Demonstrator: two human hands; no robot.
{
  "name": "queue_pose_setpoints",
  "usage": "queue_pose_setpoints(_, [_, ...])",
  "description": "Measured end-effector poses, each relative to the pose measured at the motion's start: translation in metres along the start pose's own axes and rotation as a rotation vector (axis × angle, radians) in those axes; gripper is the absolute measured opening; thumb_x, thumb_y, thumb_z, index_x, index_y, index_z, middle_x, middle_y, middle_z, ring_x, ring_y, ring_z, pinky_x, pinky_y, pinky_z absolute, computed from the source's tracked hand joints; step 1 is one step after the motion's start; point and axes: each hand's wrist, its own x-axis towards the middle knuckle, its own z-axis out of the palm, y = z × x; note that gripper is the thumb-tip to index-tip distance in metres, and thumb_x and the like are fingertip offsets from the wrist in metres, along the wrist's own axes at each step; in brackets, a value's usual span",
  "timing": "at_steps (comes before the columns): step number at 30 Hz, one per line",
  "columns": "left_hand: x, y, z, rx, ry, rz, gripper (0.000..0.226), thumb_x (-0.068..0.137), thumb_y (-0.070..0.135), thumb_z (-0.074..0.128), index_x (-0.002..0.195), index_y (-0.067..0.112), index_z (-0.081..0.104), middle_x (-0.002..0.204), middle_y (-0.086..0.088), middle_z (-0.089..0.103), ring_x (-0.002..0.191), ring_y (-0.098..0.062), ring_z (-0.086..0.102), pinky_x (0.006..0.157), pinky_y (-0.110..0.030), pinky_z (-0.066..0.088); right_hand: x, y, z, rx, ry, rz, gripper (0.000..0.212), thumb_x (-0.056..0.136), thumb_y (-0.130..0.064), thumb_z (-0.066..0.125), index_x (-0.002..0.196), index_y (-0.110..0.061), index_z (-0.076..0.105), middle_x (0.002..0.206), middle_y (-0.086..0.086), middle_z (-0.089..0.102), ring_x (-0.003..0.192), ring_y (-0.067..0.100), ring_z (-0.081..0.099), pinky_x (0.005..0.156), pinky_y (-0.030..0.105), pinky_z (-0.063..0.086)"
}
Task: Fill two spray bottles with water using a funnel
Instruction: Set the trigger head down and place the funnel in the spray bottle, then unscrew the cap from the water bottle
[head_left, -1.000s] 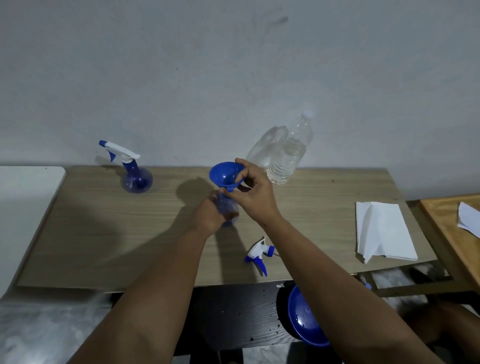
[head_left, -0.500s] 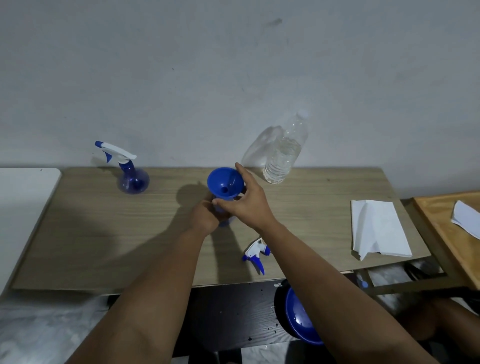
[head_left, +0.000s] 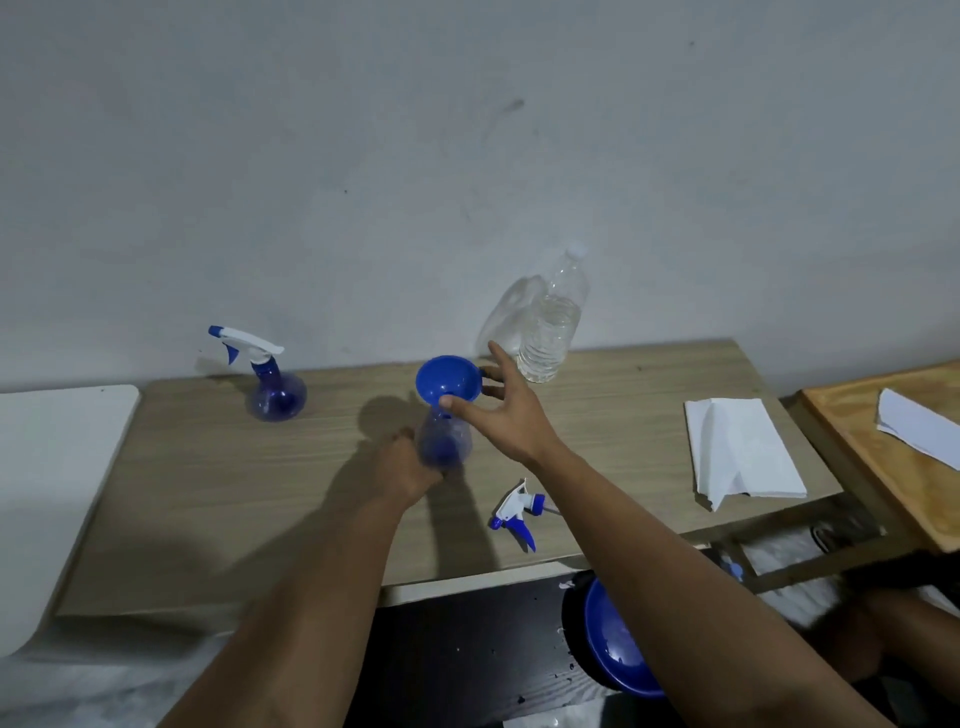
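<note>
Left of the right hand's (head_left: 506, 415) spread fingers, the left hand (head_left: 410, 462) grips the open spray bottle (head_left: 444, 439), funnel (head_left: 448, 378) seated upright on the desk (head_left: 208, 493). Just beyond those fingertips stands the water bottle (head_left: 550, 332), upright, nearest the right hand.

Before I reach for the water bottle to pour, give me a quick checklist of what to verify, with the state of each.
1. Funnel seated in the open spray bottle: ok, it stands in the neck.
2. Bottle steadied: ok, left hand holds its base.
3. Right hand free to grab: ok, fingers spread, thumb near the funnel rim.
4. Water bottle within reach and holding water: ok, upright behind the funnel.
5. Its cap off: not ok, a white cap appears on.
6. Loose spray head clear of the pour: ok, lying near the table edge.
</note>
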Motion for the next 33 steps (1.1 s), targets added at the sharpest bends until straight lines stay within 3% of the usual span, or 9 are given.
queue_pose_setpoints(2, [-0.027, -0.006, 0.011, 0.076, 0.020, -0.021, 0.037, 0.079, 0.040, 0.078, 0.105, 0.017, 0.065, 0.102, -0.006, 0.072, 0.089, -0.026, 0.068, 0.068, -0.034, 0.050, -0.009, -0.002, -0.010, 0.025, 0.082, 0.034, 0.107, 0.080, -0.055, 0.086, 0.165, -0.032, 0.025, 0.150, -0.002, 0.053, 0.130, 0.017, 0.057, 0.106, 0.033, 0.050])
queue_pose_setpoints(6, [-0.058, 0.016, 0.044, 0.084, -0.145, 0.018, 0.028, 0.085, 0.033, 0.072, 0.107, 0.017, 0.066, 0.105, -0.002, 0.068, 0.097, -0.020, 0.065, 0.077, -0.030, 0.046, -0.020, -0.013, -0.044, -0.015, 0.249, 0.023, 0.085, 0.091, -0.050, 0.077, 0.162, -0.027, 0.036, 0.145, 0.004, 0.057, 0.127, 0.022, 0.059, 0.104, 0.034, 0.050])
queue_pose_setpoints(9, [-0.052, 0.068, 0.060, -0.107, -0.206, 0.091, 0.054, 0.085, 0.041, 0.077, 0.130, 0.020, 0.054, 0.121, -0.002, 0.062, 0.108, -0.019, 0.062, 0.092, -0.031, 0.049, -0.016, -0.031, -0.082, -0.080, 0.345, -0.009, 0.072, 0.095, -0.047, 0.073, 0.156, -0.023, 0.045, 0.144, 0.005, 0.058, 0.126, 0.023, 0.059, 0.102, 0.032, 0.049])
queue_pose_setpoints(13, [-0.018, 0.142, 0.054, -0.269, -0.072, 0.208, 0.085, 0.080, 0.048, 0.081, 0.148, 0.022, 0.038, 0.145, -0.006, 0.052, 0.129, -0.025, 0.054, 0.106, -0.044, 0.047, 0.006, -0.051, -0.131, -0.198, 0.375, -0.028, 0.069, 0.096, -0.051, 0.070, 0.154, -0.021, 0.047, 0.148, 0.006, 0.056, 0.133, 0.023, 0.057, 0.111, 0.039, 0.047])
queue_pose_setpoints(21, [0.060, 0.215, 0.037, -0.361, 0.158, 0.222, 0.109, 0.080, 0.041, 0.083, 0.159, 0.025, 0.009, 0.163, -0.004, 0.024, 0.144, -0.027, 0.036, 0.108, -0.038, 0.038, 0.085, -0.059, -0.184, -0.449, 0.220, -0.077, 0.064, 0.102, -0.042, 0.064, 0.157, -0.016, 0.042, 0.156, 0.011, 0.049, 0.132, 0.025, 0.057, 0.109, 0.034, 0.042])
queue_pose_setpoints(25, [0.098, 0.230, 0.036, -0.416, 0.227, 0.228, 0.117, 0.069, 0.048, 0.089, 0.157, 0.032, 0.014, 0.160, 0.003, 0.032, 0.144, -0.022, 0.039, 0.114, -0.042, 0.039, 0.123, -0.051, -0.187, -0.460, 0.116, -0.120, 0.063, 0.102, -0.038, 0.064, 0.157, -0.015, 0.043, 0.159, 0.007, 0.050, 0.144, 0.024, 0.049, 0.113, 0.033, 0.039])
queue_pose_setpoints(28, [0.118, 0.237, 0.034, -0.435, 0.247, 0.247, 0.121, 0.059, 0.059, 0.089, 0.154, 0.039, 0.017, 0.157, 0.009, 0.038, 0.141, -0.016, 0.044, 0.112, -0.043, 0.043, 0.141, -0.043, -0.182, -0.485, 0.080, -0.159, 0.054, 0.103, -0.035, 0.064, 0.151, -0.015, 0.051, 0.151, 0.004, 0.058, 0.137, 0.025, 0.055, 0.105, 0.031, 0.042])
queue_pose_setpoints(31, [0.119, 0.242, 0.034, -0.445, 0.267, 0.241, 0.103, 0.067, 0.054, 0.088, 0.148, 0.028, 0.030, 0.147, 0.009, 0.050, 0.130, -0.016, 0.053, 0.106, -0.037, 0.046, 0.145, -0.032, -0.181, -0.439, 0.135, -0.198, 0.041, 0.101, -0.034, 0.066, 0.138, -0.017, 0.061, 0.133, 0.000, 0.069, 0.119, 0.020, 0.063, 0.093, 0.029, 0.047])
queue_pose_setpoints(33, [0.119, 0.241, 0.037, -0.420, 0.303, 0.247, 0.082, 0.071, 0.051, 0.086, 0.136, 0.026, 0.042, 0.141, 0.009, 0.055, 0.127, -0.017, 0.055, 0.102, -0.034, 0.047, 0.141, -0.026, -0.182, -0.403, 0.158, -0.209, 0.037, 0.099, -0.036, 0.068, 0.132, -0.019, 0.064, 0.124, -0.003, 0.071, 0.112, 0.017, 0.064, 0.094, 0.034, 0.051])
